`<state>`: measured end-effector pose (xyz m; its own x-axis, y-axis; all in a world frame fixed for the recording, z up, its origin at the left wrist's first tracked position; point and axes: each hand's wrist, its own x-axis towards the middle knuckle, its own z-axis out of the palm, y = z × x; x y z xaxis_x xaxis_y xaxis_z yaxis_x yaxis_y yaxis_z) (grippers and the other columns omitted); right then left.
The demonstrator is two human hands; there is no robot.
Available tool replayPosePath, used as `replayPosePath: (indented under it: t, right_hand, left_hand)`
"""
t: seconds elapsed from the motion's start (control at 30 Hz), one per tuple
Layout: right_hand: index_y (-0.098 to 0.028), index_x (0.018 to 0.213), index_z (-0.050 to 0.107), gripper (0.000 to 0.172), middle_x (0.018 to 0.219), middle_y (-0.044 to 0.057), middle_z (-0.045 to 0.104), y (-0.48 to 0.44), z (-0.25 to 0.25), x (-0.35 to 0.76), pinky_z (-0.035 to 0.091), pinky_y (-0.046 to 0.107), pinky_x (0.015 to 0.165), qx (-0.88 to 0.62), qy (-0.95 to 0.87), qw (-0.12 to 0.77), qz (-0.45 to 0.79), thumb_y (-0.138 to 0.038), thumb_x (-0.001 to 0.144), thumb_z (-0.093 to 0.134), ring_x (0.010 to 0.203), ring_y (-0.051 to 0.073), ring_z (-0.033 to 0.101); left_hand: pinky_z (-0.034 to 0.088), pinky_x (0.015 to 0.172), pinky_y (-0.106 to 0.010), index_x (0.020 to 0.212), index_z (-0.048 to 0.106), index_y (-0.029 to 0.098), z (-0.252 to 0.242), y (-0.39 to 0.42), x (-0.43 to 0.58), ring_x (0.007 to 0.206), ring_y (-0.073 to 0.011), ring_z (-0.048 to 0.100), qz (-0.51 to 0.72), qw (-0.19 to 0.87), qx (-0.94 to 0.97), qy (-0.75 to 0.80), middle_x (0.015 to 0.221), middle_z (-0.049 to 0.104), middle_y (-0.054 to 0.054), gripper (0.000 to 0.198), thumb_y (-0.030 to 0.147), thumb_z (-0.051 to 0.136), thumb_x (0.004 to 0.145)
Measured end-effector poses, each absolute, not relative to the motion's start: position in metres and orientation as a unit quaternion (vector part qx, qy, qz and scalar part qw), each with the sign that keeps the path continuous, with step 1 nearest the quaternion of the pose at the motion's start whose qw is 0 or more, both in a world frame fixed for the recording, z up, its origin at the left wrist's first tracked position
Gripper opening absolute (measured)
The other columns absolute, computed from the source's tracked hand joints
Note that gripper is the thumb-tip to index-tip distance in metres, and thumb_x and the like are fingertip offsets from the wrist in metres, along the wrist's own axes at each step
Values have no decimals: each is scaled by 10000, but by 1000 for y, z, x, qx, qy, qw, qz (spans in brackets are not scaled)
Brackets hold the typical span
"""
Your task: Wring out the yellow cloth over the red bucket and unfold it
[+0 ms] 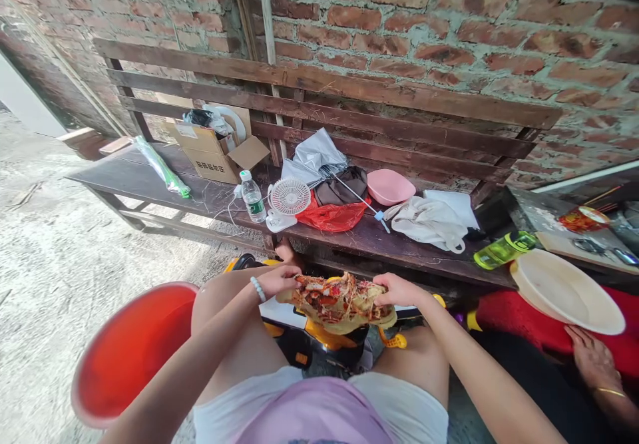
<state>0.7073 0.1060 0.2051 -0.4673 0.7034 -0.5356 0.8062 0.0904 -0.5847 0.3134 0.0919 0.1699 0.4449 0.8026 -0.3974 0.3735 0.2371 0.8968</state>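
A pale cloth-like piece with a tangle of red, brown and white strands [344, 301] is stretched between my hands, above a yellow and black object [327, 341] at my knees. My left hand [280, 280], with a beaded bracelet at the wrist, pinches its left end. At its right end, my right hand [397, 291] has its fingers closed on the edge. I cannot make out exactly what the piece is.
A red basin [137, 351] stands at the left. The wooden bench [219, 204] ahead bears a cardboard box [207, 154], a bottle [253, 198], a small fan [289, 198] and bags. Another person's hand [594, 357] is near a cream basin [569, 291] at the right.
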Motion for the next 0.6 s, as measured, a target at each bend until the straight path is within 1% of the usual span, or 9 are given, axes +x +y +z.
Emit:
replayPosePath:
  t: [0.1, 0.17, 0.2, 0.27, 0.33, 0.37, 0.43, 0.5, 0.6]
  right_hand:
    - [-207, 749, 592, 109, 667, -58, 544, 102, 230, 695, 311, 240, 626, 576, 740, -1, -347, -303, 750, 642, 672, 133, 484]
    - [-206, 793, 616, 76, 716, -23, 603, 96, 251, 674, 313, 252, 643, 630, 730, -30, -262, -280, 812, 621, 699, 146, 521]
    - [-204, 821, 628, 78, 754, -1, 636, 91, 262, 659, 318, 256, 650, 650, 722, -43, -231, -279, 842, 617, 718, 154, 543]
    - [-201, 885, 645, 143, 801, 32, 675, 72, 280, 622, 342, 261, 651, 666, 711, -74, -214, -332, 915, 597, 736, 167, 574]
    - [-204, 1021, 658, 213, 892, 54, 704, 45, 291, 581, 396, 262, 676, 638, 731, -115, -211, -358, 1000, 513, 786, 181, 623]
    - [-201, 1095, 658, 252, 988, 80, 711, 30, 292, 561, 434, 271, 710, 620, 751, -126, -191, -324, 1032, 448, 844, 192, 649]
    - [-183, 1292, 619, 329, 1213, 148, 675, 0, 288, 529, 503, 317, 753, 585, 791, -114, -140, -303, 1028, 463, 945, 234, 676]
    - [-134, 1387, 584, 417, 1336, 210, 632, -24, 279, 510, 562, 392, 841, 538, 832, -70, -113, -269, 998, 519, 1077, 300, 669]
    - [-82, 1442, 560, 491, 1501, 275, 533, -41, 268, 510, 569, 504, 985, 479, 869, -41, -115, -166, 960, 525, 1249, 365, 619]
  left_hand:
    - [435, 716, -311, 727, 478, 243, 202, 83, 325, 654, -174, 538, 217, 451, 621, 603, 615, 471, 55, 207, 352, 654, 740]
    - [452, 777, -342, 778, 517, 245, 225, 74, 343, 704, -214, 594, 265, 345, 623, 650, 625, 468, 49, 146, 259, 658, 741]
    - [464, 805, -351, 811, 541, 245, 234, 68, 355, 733, -230, 622, 299, 329, 610, 656, 629, 476, 46, 140, 240, 664, 744]
    - [489, 838, -346, 823, 572, 245, 247, 54, 381, 768, -234, 656, 374, 384, 566, 627, 626, 509, 40, 144, 269, 697, 755]
    - [525, 856, -322, 821, 601, 232, 252, 38, 404, 806, -214, 688, 465, 538, 451, 539, 678, 610, 18, 171, 367, 704, 795]
    - [546, 875, -324, 859, 630, 221, 251, 31, 411, 841, -215, 713, 498, 626, 354, 485, 730, 672, -1, 212, 421, 688, 817]
    - [583, 905, -355, 863, 662, 195, 244, 18, 418, 884, -243, 752, 500, 751, 170, 397, 759, 734, -42, 300, 493, 653, 841]
    - [605, 926, -388, 840, 675, 178, 235, 9, 417, 914, -270, 775, 479, 798, 59, 361, 756, 760, -74, 304, 479, 636, 858]
    - [618, 946, -411, 887, 694, 162, 225, 8, 408, 949, -281, 787, 471, 792, 26, 388, 793, 789, -91, 188, 340, 662, 834]
